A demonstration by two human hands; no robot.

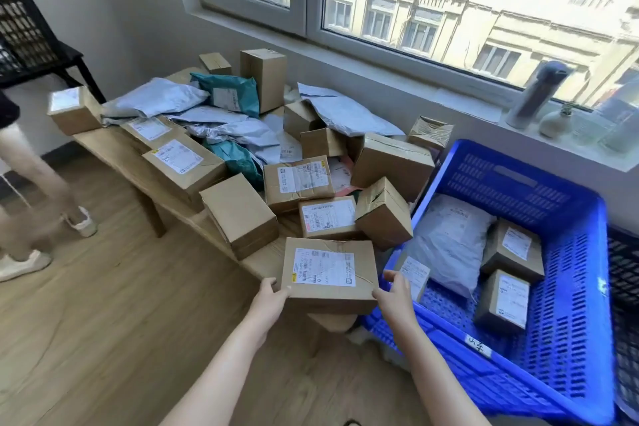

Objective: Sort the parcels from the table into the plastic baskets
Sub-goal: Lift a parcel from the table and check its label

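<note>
Cardboard is winning here, honestly: the wooden worktop (pixel 110 149) is piled with brown boxes, grey poly bags (pixel 155 100) and a couple of teal mailers (pixel 231 93), so I'd call the sorting barely started. What's done so far sits in the blue plastic basket (pixel 511 183) on the right. It holds one grey poly mailer (pixel 446 242), a labelled box (pixel 513 249) with a second labelled box (pixel 503 301) in front of it, plus a smaller labelled parcel (pixel 413 275) by the near-left wall, partly hidden behind the right hand (pixel 394 290). Plenty of bare mesh floor shows in there. The parcel in play is a flat cardboard box (pixel 328 273), white shipping label facing up, at the near edge of the worktop and just beside the basket. The left hand (pixel 271 294) grips its near-left corner, thumb on top and fingers curled round the edge. The right hand grips the near-right corner, thumb sticking up. Can't tell if the box is lifted clear or resting on the wood. My guess is it goes either in the blue one or in the black basket (pixel 626 280) peeking in at the far right edge, depending on the label, which is too small to read. Another black crate (pixel 24 34) sits on a stand at far left, and a second person over there holds a small box (pixel 72 109). Rough tally: a handful sorted, well over a dozen to go.
</note>
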